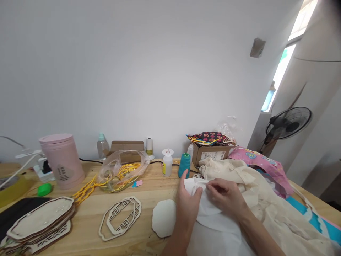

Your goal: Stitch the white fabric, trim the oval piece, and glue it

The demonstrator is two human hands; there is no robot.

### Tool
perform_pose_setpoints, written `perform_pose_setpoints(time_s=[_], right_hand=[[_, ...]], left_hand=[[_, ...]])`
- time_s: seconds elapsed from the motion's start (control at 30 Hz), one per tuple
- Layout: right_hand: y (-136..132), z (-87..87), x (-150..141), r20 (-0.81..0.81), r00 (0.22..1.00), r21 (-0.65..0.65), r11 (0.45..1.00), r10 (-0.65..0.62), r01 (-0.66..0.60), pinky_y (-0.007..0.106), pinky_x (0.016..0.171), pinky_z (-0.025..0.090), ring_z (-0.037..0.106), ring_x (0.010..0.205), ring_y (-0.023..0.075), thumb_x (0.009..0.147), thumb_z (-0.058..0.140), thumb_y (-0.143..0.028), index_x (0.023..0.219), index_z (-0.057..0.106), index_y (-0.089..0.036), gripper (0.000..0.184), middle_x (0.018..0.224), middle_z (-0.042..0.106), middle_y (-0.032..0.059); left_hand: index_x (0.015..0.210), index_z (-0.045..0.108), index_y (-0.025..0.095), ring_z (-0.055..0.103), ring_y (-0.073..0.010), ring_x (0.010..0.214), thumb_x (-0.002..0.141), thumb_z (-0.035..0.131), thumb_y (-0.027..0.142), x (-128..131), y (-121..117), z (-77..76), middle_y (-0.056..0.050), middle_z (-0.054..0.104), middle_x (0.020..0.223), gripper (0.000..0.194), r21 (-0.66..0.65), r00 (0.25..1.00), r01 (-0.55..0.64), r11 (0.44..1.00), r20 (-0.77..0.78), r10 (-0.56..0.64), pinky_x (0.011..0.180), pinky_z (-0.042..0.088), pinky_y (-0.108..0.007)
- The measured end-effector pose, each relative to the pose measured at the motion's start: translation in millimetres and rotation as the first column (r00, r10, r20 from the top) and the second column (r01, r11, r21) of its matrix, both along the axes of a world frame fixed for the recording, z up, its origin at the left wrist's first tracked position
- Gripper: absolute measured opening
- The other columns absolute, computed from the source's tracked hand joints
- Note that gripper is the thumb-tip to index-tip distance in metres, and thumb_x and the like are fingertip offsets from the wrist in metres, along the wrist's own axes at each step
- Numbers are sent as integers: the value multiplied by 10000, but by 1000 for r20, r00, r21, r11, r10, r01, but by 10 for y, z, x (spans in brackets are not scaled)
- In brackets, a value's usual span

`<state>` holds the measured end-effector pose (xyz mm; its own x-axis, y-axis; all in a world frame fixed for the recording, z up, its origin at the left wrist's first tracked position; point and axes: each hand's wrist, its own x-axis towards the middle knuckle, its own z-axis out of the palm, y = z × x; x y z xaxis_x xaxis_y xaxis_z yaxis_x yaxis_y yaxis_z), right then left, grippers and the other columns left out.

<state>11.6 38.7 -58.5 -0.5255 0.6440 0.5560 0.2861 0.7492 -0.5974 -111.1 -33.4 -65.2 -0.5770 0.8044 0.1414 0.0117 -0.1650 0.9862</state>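
Note:
White fabric (217,227) hangs from my two hands over the front of the table. My left hand (188,201) grips its upper edge, thumb in front and fingers behind. Close beside it, my right hand (226,197) is closed in a pinch at the same edge; whether a needle or thread is in that pinch is too small to see. Just behind the hands stands a teal thread cone (184,164). A pale wooden plaque (163,217) with a scalloped outline lies left of my left forearm.
Cream fabric (269,202) is heaped at the right. A cardboard box (206,154) and a white bottle (167,165) stand behind. Leftward are cut-out wooden frames (102,224), a plastic bag with yellow cord (121,177), stacked wooden plaques (39,218) and a pink canister (62,161).

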Motion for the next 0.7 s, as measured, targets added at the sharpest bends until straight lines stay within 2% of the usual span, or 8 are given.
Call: perform_pose_setpoints(time_s=[0.1, 0.27, 0.5, 0.7], right_hand=[[-14, -5, -18, 58, 996, -2, 998, 62, -62, 205, 489, 427, 561, 545, 132, 781, 479, -257, 710, 659, -159, 217, 615, 650, 29], [-19, -3, -14, 126, 988, 62, 994, 84, -92, 201, 505, 420, 557, 550, 125, 796, 449, -243, 737, 659, -164, 232, 625, 649, 30], [5, -37, -27, 191, 981, 232, 970, 34, -79, 200, 460, 361, 493, 474, 107, 753, 413, -195, 649, 615, -165, 228, 547, 591, 22], [52, -54, -15, 127, 992, 154, 988, -20, 0, 191, 448, 365, 485, 473, 103, 801, 402, -223, 667, 584, -157, 235, 545, 579, 7]], left_hand=[[1258, 370, 180, 486, -235, 1106, 652, 578, 158, 1, 8, -7, -122, 507, 1237, 641, -8, 999, -16, 1000, -45, 15, 942, 352, -368], [1266, 365, 182, 471, -235, 1122, 661, 570, 167, 6, 1, -13, -119, 499, 1248, 639, -18, 997, -22, 1000, -80, 21, 942, 351, -371], [1253, 397, 188, 455, -234, 1141, 639, 581, 158, 28, -19, -1, -97, 502, 1255, 642, -21, 992, -42, 999, -118, 40, 955, 334, -350], [1253, 381, 183, 521, -237, 1057, 645, 590, 172, -7, 17, -38, -118, 540, 1194, 642, -18, 999, -27, 999, -27, 27, 904, 385, -366]])
